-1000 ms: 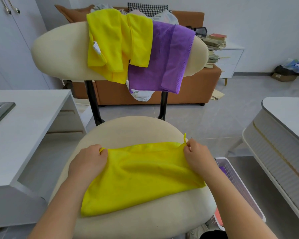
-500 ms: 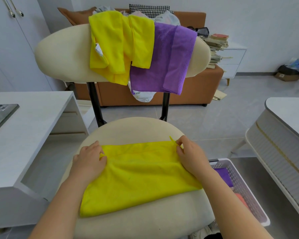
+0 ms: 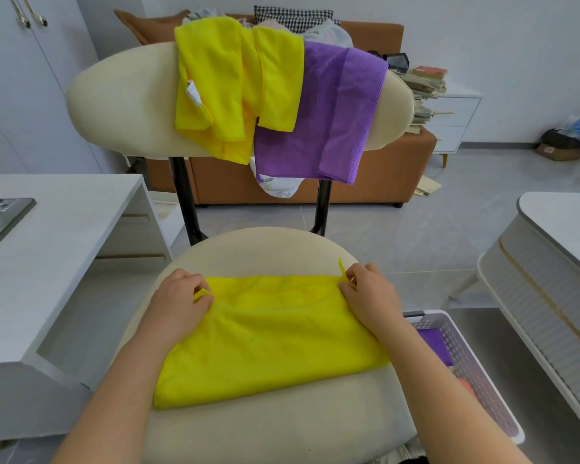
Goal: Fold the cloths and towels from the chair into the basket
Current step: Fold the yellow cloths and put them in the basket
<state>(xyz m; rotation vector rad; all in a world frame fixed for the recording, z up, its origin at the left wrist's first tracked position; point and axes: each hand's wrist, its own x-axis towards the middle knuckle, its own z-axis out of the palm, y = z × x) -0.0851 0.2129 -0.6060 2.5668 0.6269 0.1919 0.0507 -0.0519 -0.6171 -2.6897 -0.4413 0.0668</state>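
A yellow cloth, folded in half, lies flat on the cream chair seat. My left hand pinches its far left corner and my right hand pinches its far right corner, where a small yellow loop sticks up. Over the chair's backrest hang two yellow cloths and a purple towel. The white perforated basket stands on the floor to the right of the seat, with a purple cloth and something orange inside.
A white desk with a phone is on the left. A white ribbed table stands on the right. Behind the chair is a brown sofa with cushions, and a white drawer unit stacked with books.
Both hands brought the cloth's far edge down onto the seat and flattened the fold; the corners now lie level and the cloth is smoother.
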